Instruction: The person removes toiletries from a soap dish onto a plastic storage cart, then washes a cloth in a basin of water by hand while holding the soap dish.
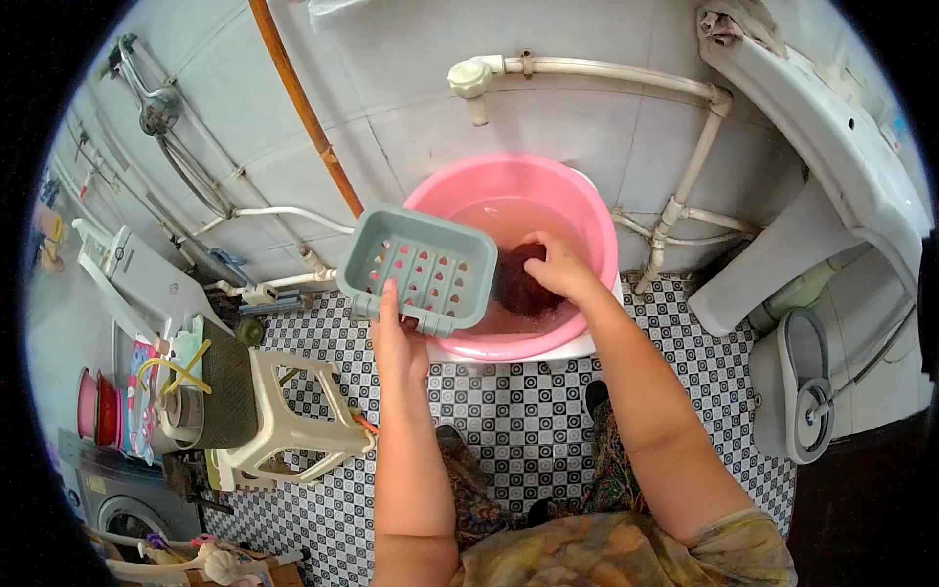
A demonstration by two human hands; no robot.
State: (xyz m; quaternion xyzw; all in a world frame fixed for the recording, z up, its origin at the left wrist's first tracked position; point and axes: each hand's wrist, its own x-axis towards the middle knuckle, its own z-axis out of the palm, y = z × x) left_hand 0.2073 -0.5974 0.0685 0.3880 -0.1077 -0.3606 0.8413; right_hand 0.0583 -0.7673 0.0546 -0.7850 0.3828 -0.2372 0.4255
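A grey-green slotted plastic tray [421, 272] is held tilted over the left rim of a pink basin [587, 210]. My left hand [396, 342] grips it from below, with the thumb on its near edge. Reddish water fills part of the basin. My right hand [558, 266] is inside the basin, its fingers closed on a dark red cloth [528, 293] that lies partly in the water. The tray hides the left part of the basin and perhaps some of the cloth.
A tap [475, 83] and white pipe run above the basin. Left are a wooden pole [308, 108], a cream stool [293, 411] and a washing machine [127, 499]. On the right stand a white sink [831, 117] and its pedestal.
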